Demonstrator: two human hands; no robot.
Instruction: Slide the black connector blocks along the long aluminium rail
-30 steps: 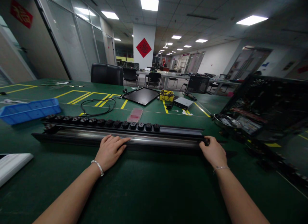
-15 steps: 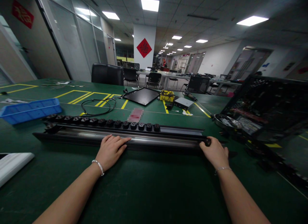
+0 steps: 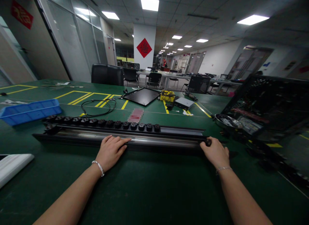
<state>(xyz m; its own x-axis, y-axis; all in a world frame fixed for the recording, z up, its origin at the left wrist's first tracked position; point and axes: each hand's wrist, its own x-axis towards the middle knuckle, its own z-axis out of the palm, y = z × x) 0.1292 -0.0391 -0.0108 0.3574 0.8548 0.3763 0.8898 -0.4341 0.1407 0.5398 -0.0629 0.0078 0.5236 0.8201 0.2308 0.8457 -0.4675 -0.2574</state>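
A long power strip housing (image 3: pixel 166 143), black outside with a shiny metal channel, lies across the table before me. A row of black socket modules (image 3: pixel 117 124) runs along its far side, stopping past the middle. My left hand (image 3: pixel 111 151) rests on the near edge of the housing, left of its centre, fingers stretched out and holding nothing. At the right end, my right hand (image 3: pixel 215 151) has thumb and fingers closed around a small dark part (image 3: pixel 207 142). Its kind is hard to make out, as the fingers partly cover it.
A blue bin (image 3: pixel 31 110) stands at the left, with a black cable loop (image 3: pixel 98 114) beyond the strip. Farther back lie a flat black panel (image 3: pixel 142 96), a yellow box (image 3: pixel 167 96) and a grey box (image 3: pixel 184 103). On the right are a metal bowl (image 3: pixel 220 123) and a large dark open case (image 3: pixel 272 105).
My right hand has shifted very slightly on the small part, its wrist moving a little to the right. The left hand and the housing stay in place.
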